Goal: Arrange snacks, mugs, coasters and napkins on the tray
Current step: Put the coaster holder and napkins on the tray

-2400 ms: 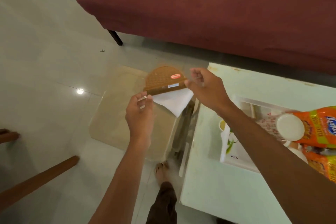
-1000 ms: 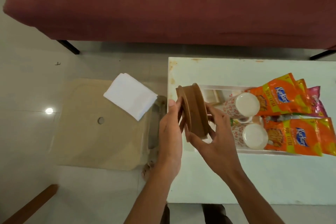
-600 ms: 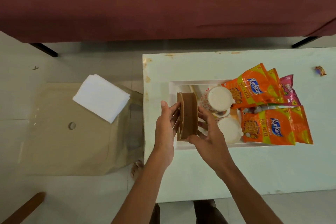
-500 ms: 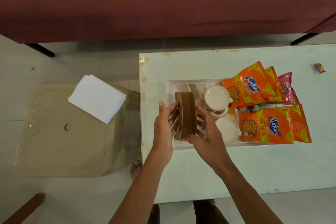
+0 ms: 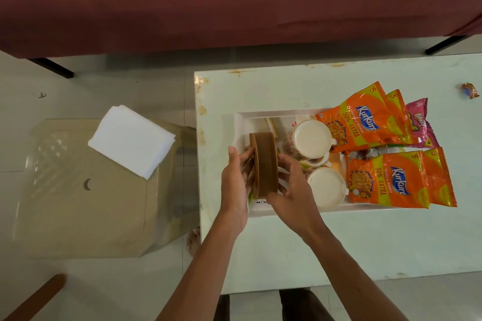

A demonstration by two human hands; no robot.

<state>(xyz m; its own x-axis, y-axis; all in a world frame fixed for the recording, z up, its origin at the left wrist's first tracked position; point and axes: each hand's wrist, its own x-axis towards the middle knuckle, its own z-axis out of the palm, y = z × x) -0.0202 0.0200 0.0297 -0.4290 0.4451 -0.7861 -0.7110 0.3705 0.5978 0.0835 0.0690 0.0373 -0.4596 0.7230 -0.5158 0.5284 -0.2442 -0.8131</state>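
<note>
Centre of the frame: left hand (image 5: 236, 180) and right hand (image 5: 294, 191), arms reaching forward, press flat against a brown napkin holder (image 5: 264, 164) standing upright at the white tray (image 5: 242, 125)'s left end

I see a maroon sofa (image 5: 234, 0) across the top, its dark legs (image 5: 52, 68) on the pale tiled floor (image 5: 104, 289). A beige plastic stool (image 5: 78, 203) stands just beside the white table (image 5: 339, 247), where a small crumpled wrapper (image 5: 470, 90) lies far right.
</note>
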